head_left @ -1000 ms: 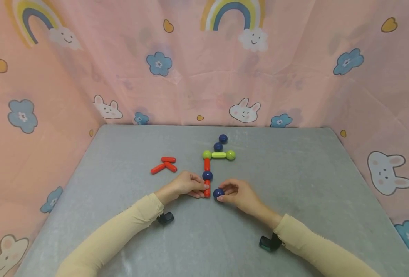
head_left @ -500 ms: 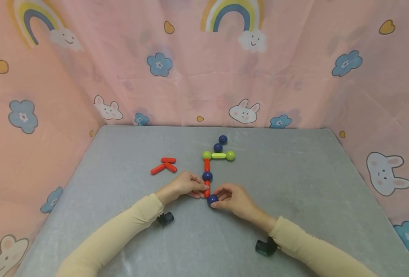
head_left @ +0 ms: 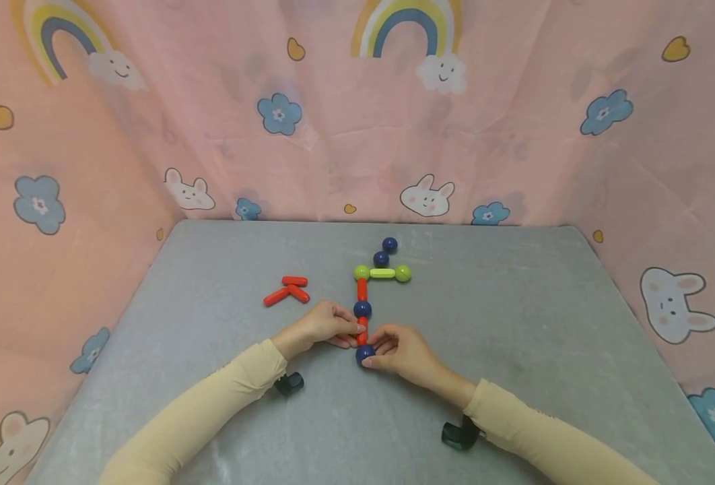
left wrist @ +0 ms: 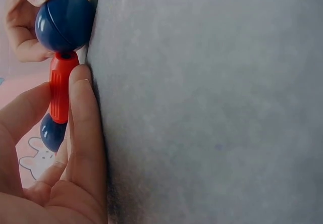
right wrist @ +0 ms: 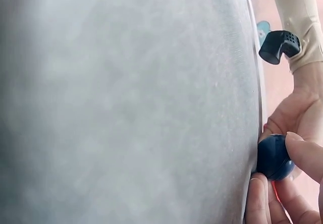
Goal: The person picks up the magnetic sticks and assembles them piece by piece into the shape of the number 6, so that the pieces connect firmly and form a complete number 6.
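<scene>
Head view: the left hand [head_left: 321, 325] is pinching the lower red rod [head_left: 363, 338], and the right hand [head_left: 411, 353] has thumb and fingertips gripping the near blue ball [head_left: 363, 355], right at that rod's 6 o'clock end. Progress-wise I'd call it roughly halfway, just going by the loose bits: up at 12 there's the middle blue ball [head_left: 362, 309], then the upper red rod [head_left: 362, 289], then the corner green ball [head_left: 361, 273], with a lime rod [head_left: 382, 273] heading off toward 3 o'clock to the end green ball [head_left: 402, 273], all lined up end to end. Not used yet: three loose red rods [head_left: 297, 292] over at 10 o'clock and two spare blue balls [head_left: 381, 259] between 12 and 1, all on the grey table [head_left: 515, 323]. Left wrist view gives what the head cam can't: the ball's seam, the rod's grooves, and the ball looking like it meets the rod's 12 o'clock end, though I can't tell if it's fully seated. Right wrist view has the ball at 4 o'clock, thumb on one side and fingers below, only slivers of red showing, plus a clearer look at the black wrist device [right wrist: 279, 46] at 2 o'clock.
</scene>
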